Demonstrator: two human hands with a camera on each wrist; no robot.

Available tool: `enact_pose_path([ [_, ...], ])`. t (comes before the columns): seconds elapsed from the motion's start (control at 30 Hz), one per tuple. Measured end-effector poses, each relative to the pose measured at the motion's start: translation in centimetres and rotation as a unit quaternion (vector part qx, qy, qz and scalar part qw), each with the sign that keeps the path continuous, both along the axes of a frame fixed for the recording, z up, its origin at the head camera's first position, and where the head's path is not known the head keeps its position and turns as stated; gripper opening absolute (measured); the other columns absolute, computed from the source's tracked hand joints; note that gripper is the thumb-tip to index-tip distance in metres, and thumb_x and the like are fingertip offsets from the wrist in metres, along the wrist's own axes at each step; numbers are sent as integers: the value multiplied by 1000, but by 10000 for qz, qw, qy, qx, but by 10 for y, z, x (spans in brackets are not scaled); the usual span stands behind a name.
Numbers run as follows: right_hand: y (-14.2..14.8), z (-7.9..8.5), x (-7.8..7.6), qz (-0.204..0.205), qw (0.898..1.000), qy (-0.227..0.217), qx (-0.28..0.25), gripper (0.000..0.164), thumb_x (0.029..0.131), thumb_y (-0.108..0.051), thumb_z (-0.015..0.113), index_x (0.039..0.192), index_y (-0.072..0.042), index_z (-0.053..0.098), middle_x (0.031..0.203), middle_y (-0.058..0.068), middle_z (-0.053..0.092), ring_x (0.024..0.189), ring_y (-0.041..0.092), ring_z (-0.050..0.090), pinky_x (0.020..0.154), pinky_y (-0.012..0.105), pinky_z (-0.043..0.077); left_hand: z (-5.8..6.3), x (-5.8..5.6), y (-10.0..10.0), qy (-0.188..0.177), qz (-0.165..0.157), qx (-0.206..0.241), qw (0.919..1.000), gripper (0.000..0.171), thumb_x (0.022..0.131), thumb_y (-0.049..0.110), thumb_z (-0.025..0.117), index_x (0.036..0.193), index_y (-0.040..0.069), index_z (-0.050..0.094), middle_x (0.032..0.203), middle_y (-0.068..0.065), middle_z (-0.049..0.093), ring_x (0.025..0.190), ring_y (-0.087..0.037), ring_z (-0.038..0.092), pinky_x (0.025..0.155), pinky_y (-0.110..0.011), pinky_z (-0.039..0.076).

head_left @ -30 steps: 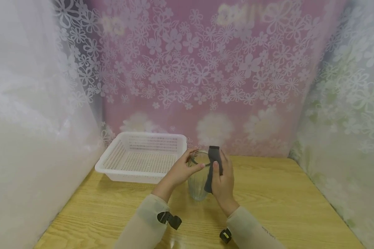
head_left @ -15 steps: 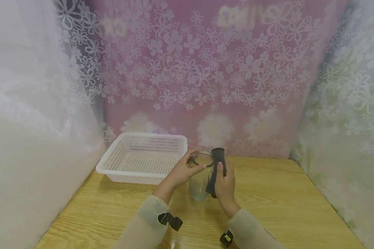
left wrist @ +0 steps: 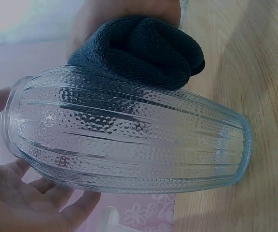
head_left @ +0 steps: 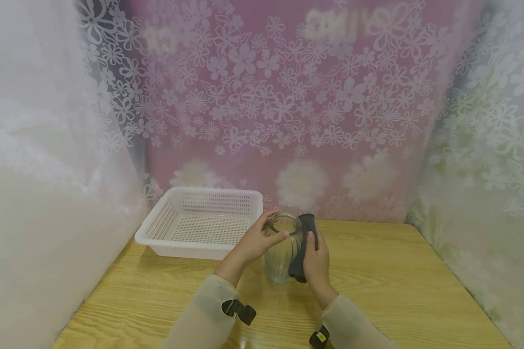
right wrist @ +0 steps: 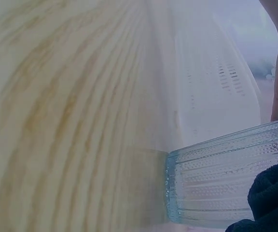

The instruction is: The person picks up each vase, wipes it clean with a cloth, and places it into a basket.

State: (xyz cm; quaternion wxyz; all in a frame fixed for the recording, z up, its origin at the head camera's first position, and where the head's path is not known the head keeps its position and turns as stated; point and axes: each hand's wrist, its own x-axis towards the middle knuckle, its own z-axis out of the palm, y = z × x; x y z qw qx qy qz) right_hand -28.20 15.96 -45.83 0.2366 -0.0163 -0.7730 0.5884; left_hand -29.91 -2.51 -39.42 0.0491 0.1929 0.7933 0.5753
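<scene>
A ribbed, dimpled clear glass vase (head_left: 281, 264) stands upright on the table. My left hand (head_left: 252, 241) holds it near the neck, the thumb at the rim and the other fingers around the far side. In the left wrist view the vase (left wrist: 129, 145) lies across the picture, its round mouth on the left. My right hand (head_left: 318, 264) grips a folded dark grey towel (head_left: 303, 249) against the vase's right side. The towel's fuzzy bunched end (left wrist: 148, 53) shows in the left wrist view and hides part of the right hand.
A white perforated plastic basket (head_left: 174, 246) sits at the back left, close beside the left hand. The wooden table (head_left: 375, 281) ends at a pink flowered curtain (head_left: 244, 121) behind, with pale curtains at both sides.
My right hand has slid the towel down along the vase's right side and slightly to the right. The left hand and the vase have hardly moved.
</scene>
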Motion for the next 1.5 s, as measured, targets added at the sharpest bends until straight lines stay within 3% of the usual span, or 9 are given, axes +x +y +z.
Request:
enact_pose_path([
  [0.3, 1, -7, 1, 147, 9964, -835, -51, 59, 110, -45, 31, 141, 2, 48, 138, 28, 53, 131, 44, 47, 109, 58, 36, 0, 0, 0, 19, -55, 33, 10000, 71, 91, 47, 73, 151, 39, 37, 162, -3, 30, 149, -33, 24, 112, -65, 28],
  [0.47, 2, -11, 1, 315, 9916, -1251, -81, 60, 110, -44, 28, 146, 2, 43, 140, 28, 51, 131, 44, 47, 111, 58, 34, 0, 0, 0, 32, -59, 34, 10000, 70, 91, 46, 73, 151, 39, 37, 161, -4, 30, 149, -34, 25, 111, -65, 28],
  [0.9, 5, -17, 1, 794, 9780, -1863, -500, 66, 109, -48, 27, 156, -1, 29, 150, 25, 42, 138, 41, 39, 116, 57, 26, -1, -1, -2, 62, -130, 129, 9998, 72, 90, 50, 73, 151, 38, 37, 160, -3, 34, 149, -32, 26, 111, -64, 29],
  [1.2, 9, -25, -6, 909, 9687, -2235, -589, 65, 109, -48, 26, 153, -2, 35, 145, 25, 47, 132, 39, 45, 113, 57, 31, -3, -3, -1, 8, -131, 114, 9998, 70, 91, 47, 72, 151, 40, 37, 160, -3, 33, 149, -33, 25, 110, -66, 30],
  [1.5, 9, -26, -8, 1053, 9630, -2405, -606, 62, 109, -43, 28, 151, 1, 37, 151, 28, 40, 140, 45, 35, 116, 59, 23, -6, -4, -1, 61, -67, 70, 9999, 70, 90, 50, 72, 151, 39, 37, 160, -2, 33, 149, -32, 25, 110, -65, 30],
])
